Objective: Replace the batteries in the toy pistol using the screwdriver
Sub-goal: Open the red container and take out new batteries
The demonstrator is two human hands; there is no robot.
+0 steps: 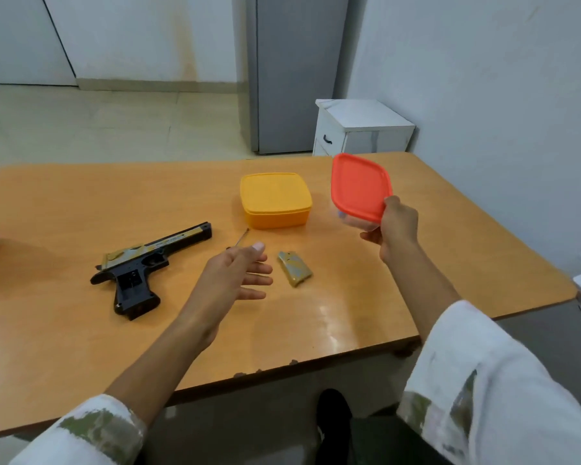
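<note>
On the wooden table (81, 203) the toy pistol (148, 263) lies on its side at left, its grip compartment uncovered. Near it to the right, the loose grip cover (295, 272) rests flat. Just beyond the left hand (239, 276), whose fingers spread wide and hold nothing, the thin screwdriver (241, 238) pokes out. Farther back sits a closed yellow box (275, 199). Above the table's right side, the right hand (394, 229) grips a red-lidded container (359, 186), tilted.
</note>
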